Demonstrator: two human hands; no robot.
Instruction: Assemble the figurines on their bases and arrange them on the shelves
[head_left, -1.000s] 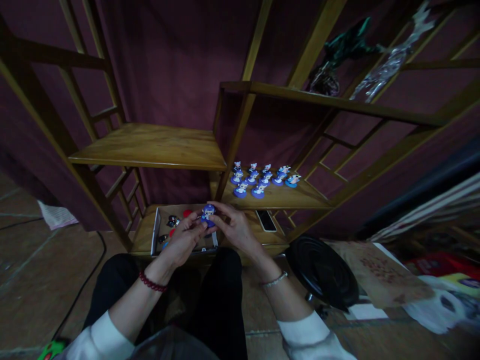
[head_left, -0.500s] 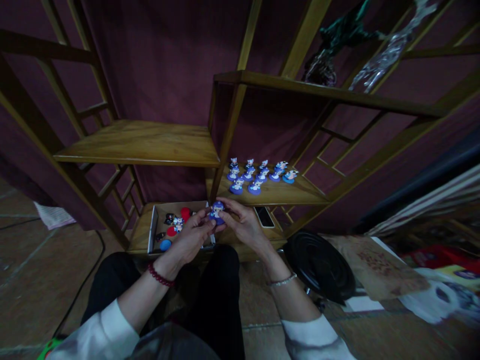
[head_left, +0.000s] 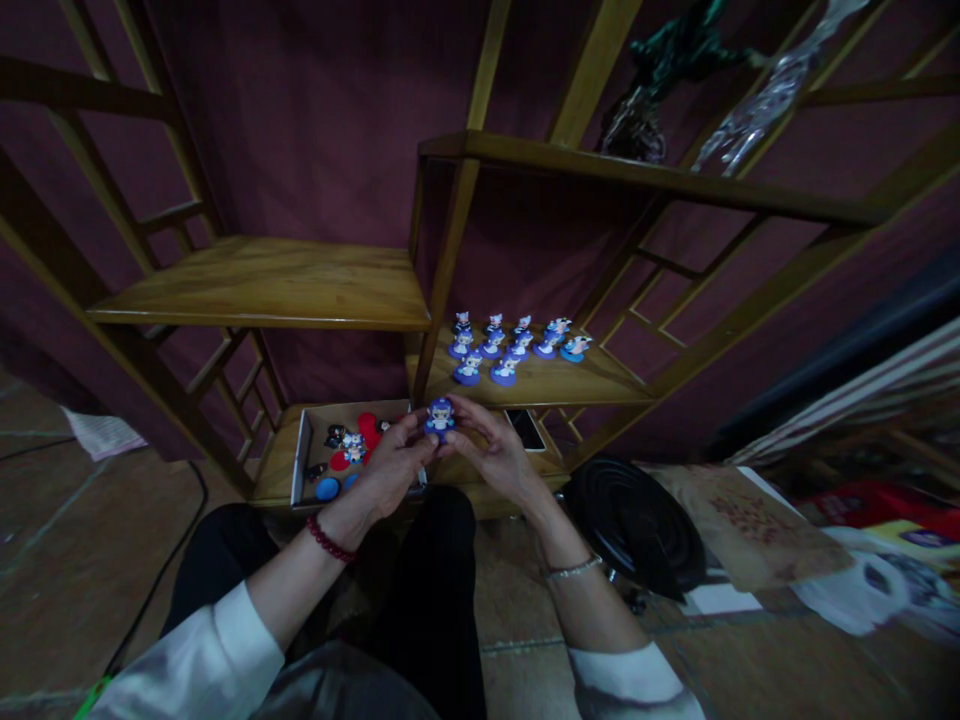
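Note:
A small purple-haired figurine [head_left: 440,415] on a purple base is held upright between both hands, in front of the low shelf. My left hand [head_left: 395,462] grips it from the left, fingers closed at its side and base. From the right, my right hand [head_left: 491,448] pinches the same figurine. Beyond it, several similar figurines [head_left: 506,368] stand in rows on the wooden shelf [head_left: 585,388]. Left of the hands lies an open cardboard box [head_left: 300,462] holding loose figure parts, among them red pieces and a blue disc [head_left: 327,489].
A phone [head_left: 525,430] lies on the bottom board behind my right hand. On the floor to the right are a black round stool [head_left: 634,525], a brown paper bag [head_left: 757,520] and plastic bags [head_left: 855,585]. A green ornament [head_left: 675,65] stands on the upper shelf.
The figurine has been turned more upright between both hands. My left fingers have shifted lower on it. The whole view has moved slightly.

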